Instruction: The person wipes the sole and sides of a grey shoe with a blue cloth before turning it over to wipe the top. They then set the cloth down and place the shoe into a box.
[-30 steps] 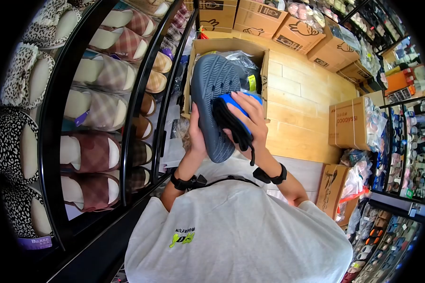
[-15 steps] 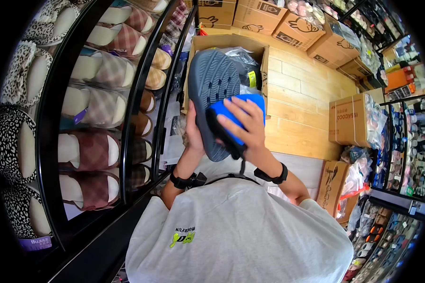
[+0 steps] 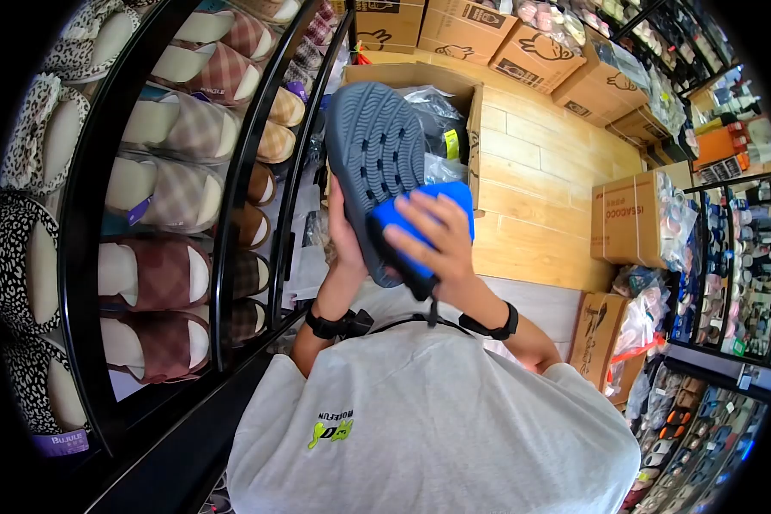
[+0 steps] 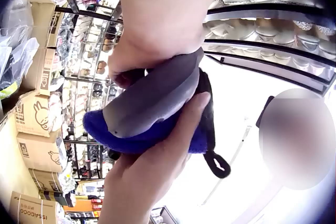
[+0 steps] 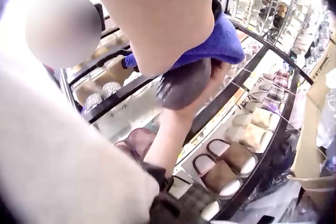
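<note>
A dark grey shoe [image 3: 375, 141] is held upright in the head view, its ridged sole with several holes facing the camera. The left hand [image 3: 348, 236] grips its left edge near the lower end. Over the lower right of the sole, the right hand [image 3: 441, 248] presses a blue cloth mitt [image 3: 454, 206] with black edging, fingers spread across it. In the left wrist view the shoe [image 4: 152, 98] lies against the blue mitt [image 4: 126, 142], and a black loop hangs from the mitt. The right wrist view shows the mitt [image 5: 223, 40] along the shoe [image 5: 184, 85].
Racks of slippers [image 3: 158, 265] stand on the left. An open cardboard box [image 3: 475, 128] with plastic-wrapped goods lies beyond the shoe. More cartons [image 3: 630, 218] line the wooden floor [image 3: 531, 171] at the back and right, with shoe racks behind them.
The right hand has turned so that more of the blue mitt shows, and has moved slightly down and left. The shoe, in the left hand, has shifted a little left and up.
</note>
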`<state>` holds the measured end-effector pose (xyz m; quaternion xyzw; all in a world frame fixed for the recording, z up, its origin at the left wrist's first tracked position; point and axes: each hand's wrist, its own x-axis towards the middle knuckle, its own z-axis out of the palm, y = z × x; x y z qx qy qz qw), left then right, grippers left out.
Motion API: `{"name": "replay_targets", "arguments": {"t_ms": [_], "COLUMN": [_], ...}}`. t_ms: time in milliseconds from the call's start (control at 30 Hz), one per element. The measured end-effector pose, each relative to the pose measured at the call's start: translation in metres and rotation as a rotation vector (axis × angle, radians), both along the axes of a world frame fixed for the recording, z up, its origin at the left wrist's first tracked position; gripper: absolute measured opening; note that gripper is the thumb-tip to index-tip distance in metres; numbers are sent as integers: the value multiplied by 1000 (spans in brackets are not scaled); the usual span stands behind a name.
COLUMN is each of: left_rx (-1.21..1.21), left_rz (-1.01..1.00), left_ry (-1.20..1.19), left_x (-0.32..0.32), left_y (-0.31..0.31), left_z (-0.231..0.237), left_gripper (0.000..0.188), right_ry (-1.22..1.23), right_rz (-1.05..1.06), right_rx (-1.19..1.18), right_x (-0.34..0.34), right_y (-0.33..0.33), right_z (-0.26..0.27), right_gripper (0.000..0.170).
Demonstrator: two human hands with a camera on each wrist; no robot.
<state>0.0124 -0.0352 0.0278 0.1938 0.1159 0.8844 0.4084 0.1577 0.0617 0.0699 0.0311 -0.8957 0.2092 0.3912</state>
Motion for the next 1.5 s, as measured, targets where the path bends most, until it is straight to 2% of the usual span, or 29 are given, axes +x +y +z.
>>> {"name": "replay_targets", "arguments": {"t_ms": [33, 100, 133, 167, 233, 267, 300, 367, 433, 500, 567, 633, 700, 767, 800, 833, 900, 967, 1033, 1100, 1167, 1200, 1233, 1300, 1367, 1433, 1467, 1500], "left_rx": [-440, 117, 24, 24, 138, -158, -158, -212, -223, -230, -267, -184, -163, -43, -265, -264, -207, -162, -225, -226, -228, -298, -298, -305, -304, -301, -252, -201], "left_rz": [262, -138, -56, -55, -57, 133, 135, 185, 154, 243, 236, 175, 157, 83, 200, 203, 210, 170, 283, 286, 302, 373, 376, 411, 373, 364, 307, 250], "left_ry": [175, -214, -114, -114, -165, -35, -37, 25, -13, -61, -40, -66, -97, -136, -108, -109, -101, -142, -125, -143, -179, -161, -164, -144, -124, -151, -180, -209], "left_x": [4, -7, -10, -9, -7, 0, 1, 2, 1, -4, -4, -5, -3, -2, 2, 1, -2, -6, -7, -5, -2, -2, 0, 2, -5, -4, -7, -10], "left_y": [2, 9, 8, 8, 9, 5, 6, 6, 7, 13, 10, 7, 3, 0, 1, 1, 1, 1, 1, -2, -5, -4, -4, -6, -7, -7, -8, -9], "left_z": [5, 1, -3, -7, -12, 1, 6, 11, 10, 3, 4, -4, -5, 5, 10, 9, 7, 6, 7, 11, 15, 14, 15, 20, 17, 12, 6, 1], "left_gripper": [64, 63, 63, 63, 63, 63, 63, 56, 60, 58, 56, 57, 59, 61, 61, 61, 61, 60, 57, 56, 53, 60, 60, 53, 53, 54, 54, 55], "right_ry": [-35, 10, 15, 19, -7, -81, -87, -7, -25, -9, -11, 2, -100, -19, -4, -4, -68, -30, -57, -132, -53, -35, -17, -40, -14, 7, 8, -9], "right_rz": [40, 105, 150, 195, 194, 173, 119, 9, 16, 103, 185, 231, 194, 47, 24, 27, 102, 176, 266, 227, 77, 65, 52, 37, 168, 276, 282, 278], "right_rx": [87, 319, 360, 402, 312, 203, 60, -48, 21, 225, 372, 378, 156, -26, -42, -42, 142, 283, 315, 98, -60, -80, -101, 35, 240, 374, 412, 348], "right_x": [4, 6, 6, 4, 3, 5, 6, 0, 8, 13, 13, 9, 11, 4, 3, 5, 14, 14, 10, 8, -1, -2, -2, 7, 11, 9, 6, 5], "right_y": [-5, -13, -10, -4, 16, 26, 29, 24, 12, 1, -7, 8, 20, 15, 12, 7, -6, -20, -12, 5, 9, 6, 2, -13, -17, -16, -8, 0], "right_z": [-2, -4, -6, -6, -1, 5, 11, 3, 1, -8, -6, -6, 2, 3, -2, -5, -8, -7, -7, 0, -4, -4, -2, 3, -2, -4, 0, 1], "right_gripper": [44, 41, 42, 43, 45, 45, 51, 54, 46, 42, 43, 44, 42, 44, 44, 44, 41, 45, 46, 46, 57, 57, 57, 51, 41, 42, 43, 43]}}
